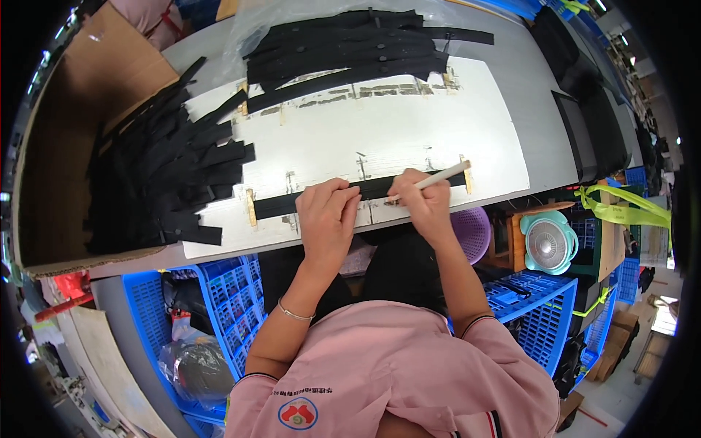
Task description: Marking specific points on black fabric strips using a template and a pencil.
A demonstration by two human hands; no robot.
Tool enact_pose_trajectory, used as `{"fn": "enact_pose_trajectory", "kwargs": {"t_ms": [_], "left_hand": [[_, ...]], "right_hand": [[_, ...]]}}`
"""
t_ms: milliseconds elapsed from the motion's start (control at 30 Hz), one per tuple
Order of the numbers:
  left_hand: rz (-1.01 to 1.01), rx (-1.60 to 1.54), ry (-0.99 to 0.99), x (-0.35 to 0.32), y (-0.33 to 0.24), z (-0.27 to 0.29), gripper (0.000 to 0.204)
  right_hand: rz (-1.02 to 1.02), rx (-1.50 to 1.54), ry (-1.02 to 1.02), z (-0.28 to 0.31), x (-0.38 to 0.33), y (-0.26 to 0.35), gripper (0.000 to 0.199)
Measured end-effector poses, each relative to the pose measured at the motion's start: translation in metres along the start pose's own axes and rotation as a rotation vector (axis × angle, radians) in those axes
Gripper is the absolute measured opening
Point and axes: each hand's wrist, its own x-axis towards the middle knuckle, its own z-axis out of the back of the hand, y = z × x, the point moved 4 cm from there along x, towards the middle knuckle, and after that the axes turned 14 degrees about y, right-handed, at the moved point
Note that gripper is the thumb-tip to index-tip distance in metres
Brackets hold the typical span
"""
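A black fabric strip (277,206) lies lengthwise along the near side of a white board (314,142), between two tan tape marks. My left hand (325,217) rests on the strip, fingers bent and pressed together on it near the middle. To its right, my right hand (425,204) grips a slim white pen (449,173). The pen slants up to the right, and its lower tip is at the strip, partly behind my fingers. Dark guide marks show on the board around the strip.
Many black strips (168,168) spill from a cardboard box (58,124) at the left. Another pile of black strips (343,47) lies at the board's far side. Blue plastic baskets (234,299) stand below the table, beside a purple basket (471,233) and a teal fan (549,243).
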Motion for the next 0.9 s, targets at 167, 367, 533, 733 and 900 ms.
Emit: {"fn": "enact_pose_trajectory", "kwargs": {"t_ms": [167, 367, 533, 733, 900], "left_hand": [[0.017, 0.034, 0.02, 0.002, -0.003, 0.002, 0.013], [-0.01, 0.026, 0.062, 0.017, -0.023, -0.014, 0.013], [-0.133, -0.141, 0.128, 0.043, -0.055, -0.048, 0.015], [-0.128, -0.095, 0.174, 0.051, -0.056, -0.071, 0.015], [-0.13, -0.081, 0.173, 0.051, -0.056, -0.073, 0.015]], "right_hand": [[-0.192, -0.035, -0.256, 0.067, -0.012, -0.007, 0.028], [-0.172, -0.027, -0.224, 0.076, -0.017, -0.033, 0.029], [-0.176, -0.039, -0.237, 0.073, -0.014, -0.029, 0.028], [-0.16, -0.158, -0.204, 0.073, -0.013, -0.024, 0.026], [-0.219, -0.183, -0.198, 0.076, -0.014, -0.023, 0.026]]}}
